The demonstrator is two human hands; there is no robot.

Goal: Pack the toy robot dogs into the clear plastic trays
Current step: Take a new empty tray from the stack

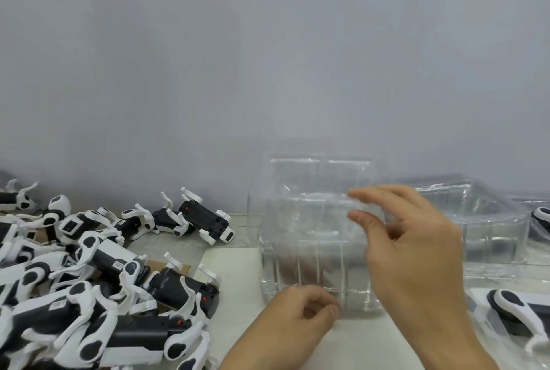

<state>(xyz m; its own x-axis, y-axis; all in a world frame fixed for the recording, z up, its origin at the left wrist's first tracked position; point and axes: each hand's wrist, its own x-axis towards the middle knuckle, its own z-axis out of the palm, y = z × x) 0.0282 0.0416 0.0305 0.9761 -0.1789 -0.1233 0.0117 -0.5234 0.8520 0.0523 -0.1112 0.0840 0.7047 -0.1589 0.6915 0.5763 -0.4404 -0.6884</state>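
At six o'clock, nearest the camera, the left hand (300, 316) pinched the near bottom edge of a clear plastic tray (312, 235), its grip closed on that rim with thumb and curled fingers. Just beyond, toward four o'clock, the right hand (416, 253) hung over the tray's right side, fingers loosely spread and its grip released; whether the fingertips touched the plastic could not be told through the blur. The tray stood tilted up on the table (238, 274), empty.

The step looked like readying this tray for loading. It would go best if the right hand steadied the thin wall lightly while the left lowered it flat, cavities up, since the plastic probably flexes.

The toy robot dogs (98, 286) lay heaped at eight to nine o'clock, well apart from the tray. Another dog (518, 314) lay at four o'clock. Farther off, at two o'clock, a second clear tray (488, 220) sat against the wall (268, 57).
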